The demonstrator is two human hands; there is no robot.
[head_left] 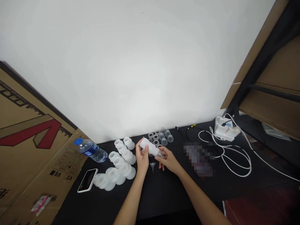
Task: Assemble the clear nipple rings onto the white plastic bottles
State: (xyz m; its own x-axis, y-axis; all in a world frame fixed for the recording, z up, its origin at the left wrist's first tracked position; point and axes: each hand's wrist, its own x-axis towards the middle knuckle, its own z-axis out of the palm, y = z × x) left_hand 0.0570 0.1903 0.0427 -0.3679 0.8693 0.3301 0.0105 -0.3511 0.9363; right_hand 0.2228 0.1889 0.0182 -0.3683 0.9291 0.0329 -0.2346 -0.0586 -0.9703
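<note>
My left hand (142, 157) is wrapped around a small white translucent bottle (147, 144), its thumb along the near side. The bottle is tilted, with its capped end pointing down and to the right. At that end, my right hand (170, 161) has its fingers closed on the clear dome cap (160, 153). A small clear funnel (152, 166) is on the black table just below and between my hands. Behind the bottle sit several clear rings (156, 137) and clear dome caps (170, 138). Several similar white bottles (128, 156) stand to the left in rows.
A water bottle (92, 150) lies tilted at the left, near a white phone-like device (87, 180) and a large cardboard box (44, 150). A power strip (226, 128) and a looped white cable (248, 162) are on the right. A blurred patch (198, 159) hides something.
</note>
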